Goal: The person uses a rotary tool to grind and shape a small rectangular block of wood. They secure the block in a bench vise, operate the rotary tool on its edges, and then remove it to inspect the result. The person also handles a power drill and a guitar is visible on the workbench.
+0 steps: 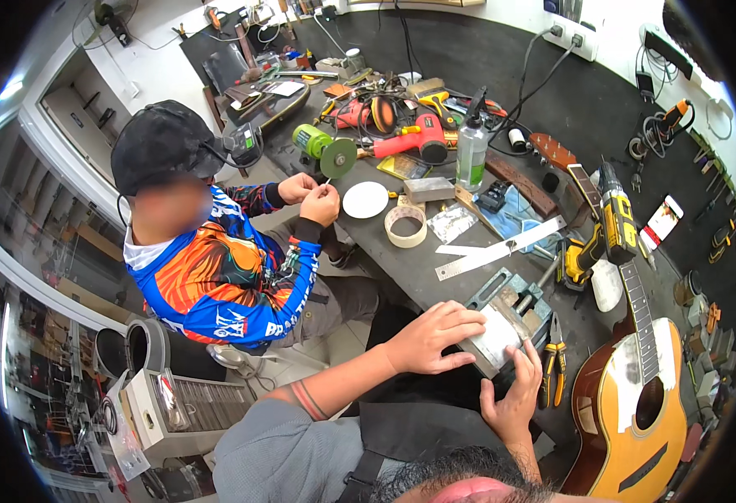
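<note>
A small flat white piece [499, 334] lies on top of the grey metal bench vise [525, 302] at the table's edge. My left hand [439, 337] reaches in from the left, its fingers stretched out and apart, with the tips at the upper left edge of the piece. My right hand [512, 394] comes from below; its fingertips rest on the lower right edge of the piece, and the thumb stands apart. Neither hand is wrapped round anything that I can see. Pliers with orange and black handles [554, 360] lie just right of the vise.
A steel ruler [502, 247], masking tape roll [405, 226], spray bottle [471, 151] and yellow drill [615, 222] stand or lie beyond the vise. An acoustic guitar [628, 411] is at the right. Across the corner sits a co-worker [217, 260], hands near a green grinder [322, 147].
</note>
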`<state>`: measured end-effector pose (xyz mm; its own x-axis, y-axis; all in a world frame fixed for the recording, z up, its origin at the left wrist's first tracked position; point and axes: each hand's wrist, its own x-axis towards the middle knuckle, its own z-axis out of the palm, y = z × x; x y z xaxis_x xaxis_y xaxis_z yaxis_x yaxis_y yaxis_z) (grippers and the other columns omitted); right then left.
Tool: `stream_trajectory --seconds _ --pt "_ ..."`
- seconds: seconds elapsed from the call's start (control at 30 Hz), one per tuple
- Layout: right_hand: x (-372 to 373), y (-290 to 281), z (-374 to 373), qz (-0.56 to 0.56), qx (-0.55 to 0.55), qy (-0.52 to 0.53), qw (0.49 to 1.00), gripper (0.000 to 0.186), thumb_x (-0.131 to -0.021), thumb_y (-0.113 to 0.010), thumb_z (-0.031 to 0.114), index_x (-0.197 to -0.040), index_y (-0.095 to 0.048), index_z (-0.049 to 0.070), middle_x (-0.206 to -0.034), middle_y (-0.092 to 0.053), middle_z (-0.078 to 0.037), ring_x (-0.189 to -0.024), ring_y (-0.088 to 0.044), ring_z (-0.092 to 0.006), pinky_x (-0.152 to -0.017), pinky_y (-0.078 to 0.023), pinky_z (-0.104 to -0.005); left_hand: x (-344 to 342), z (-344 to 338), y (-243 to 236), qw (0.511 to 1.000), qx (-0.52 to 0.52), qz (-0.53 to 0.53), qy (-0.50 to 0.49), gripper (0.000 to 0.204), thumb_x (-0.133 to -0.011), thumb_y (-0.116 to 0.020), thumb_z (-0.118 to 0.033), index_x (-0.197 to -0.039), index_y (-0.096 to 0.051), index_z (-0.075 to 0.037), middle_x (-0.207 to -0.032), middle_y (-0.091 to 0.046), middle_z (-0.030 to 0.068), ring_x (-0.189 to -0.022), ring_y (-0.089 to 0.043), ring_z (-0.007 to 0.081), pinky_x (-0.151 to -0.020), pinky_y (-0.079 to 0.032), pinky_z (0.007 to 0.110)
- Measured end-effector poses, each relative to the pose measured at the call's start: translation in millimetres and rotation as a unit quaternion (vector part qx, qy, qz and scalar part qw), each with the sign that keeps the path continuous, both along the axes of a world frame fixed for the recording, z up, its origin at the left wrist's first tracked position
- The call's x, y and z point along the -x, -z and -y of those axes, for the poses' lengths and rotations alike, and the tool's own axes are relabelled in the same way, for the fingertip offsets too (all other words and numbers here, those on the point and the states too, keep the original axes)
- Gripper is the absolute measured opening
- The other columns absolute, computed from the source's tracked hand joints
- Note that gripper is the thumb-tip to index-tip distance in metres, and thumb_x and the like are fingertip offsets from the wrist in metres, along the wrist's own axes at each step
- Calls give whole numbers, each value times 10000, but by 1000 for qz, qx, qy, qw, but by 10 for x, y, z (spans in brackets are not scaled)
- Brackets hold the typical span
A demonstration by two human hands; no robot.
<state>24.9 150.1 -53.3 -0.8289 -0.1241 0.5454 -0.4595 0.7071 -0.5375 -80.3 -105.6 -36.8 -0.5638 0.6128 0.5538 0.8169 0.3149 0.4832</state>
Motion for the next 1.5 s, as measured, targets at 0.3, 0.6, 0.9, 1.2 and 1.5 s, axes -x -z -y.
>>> stream_trajectory --seconds 0.3,0.6,0.9,1.2,1.5 --pt "-33 -2 -13 6 -58 11 998 672 -840 -859 136 -1458 -610 53 -1588 -472 -243 -1515 -498 -495 -1242 -462 -574 3 37 -124 998 -37 45 7 485 -980 -856 -265 -1391 -714 -49 -1442 -652 161 -1203 -667 386 -1087 -535 490" --pt "-51 -119 90 -15 -58 21 998 596 -838 -814 122 -1417 -679 103 -1542 -553 -196 -1513 -506 -467 -1254 -446 -562 -53 41 -74 998 -45 35 1 421 -1000 -814 -193 -1390 -735 -57 -1455 -628 183 -1285 -650 381 -1088 -554 478" --pt "-18 -150 92 -32 -36 4 999 583 -898 -849 146 -1448 -671 76 -1514 -602 -194 -1534 -516 -453 -1248 -457 -536 -217 -75 -156 997 -44 14 -66 372 -952 -826 -141 -1302 -755 -37 -1403 -688 195 -1289 -655 411 -1111 -541 494" --pt "-33 -34 -29 -35 -37 3 999 626 -911 -866 183 -1485 -630 100 -1536 -572 -135 -1571 -486 -397 -1270 -453 -521 -315 -215 -62 996 -14 2 -84 351 -1015 -750 -106 -1356 -751 -24 -1413 -707 170 -1270 -641 386 -1124 -502 476" --pt "38 99 16 -60 44 30 997 742 -830 -901 164 -1520 -636 97 -1554 -566 -137 -1497 -574 -380 -1216 -526 -494 29 -139 231 997 -44 -61 -34 414 -968 -817 -245 -1322 -741 -44 -1427 -730 143 -1175 -659 362 -1028 -518 477"
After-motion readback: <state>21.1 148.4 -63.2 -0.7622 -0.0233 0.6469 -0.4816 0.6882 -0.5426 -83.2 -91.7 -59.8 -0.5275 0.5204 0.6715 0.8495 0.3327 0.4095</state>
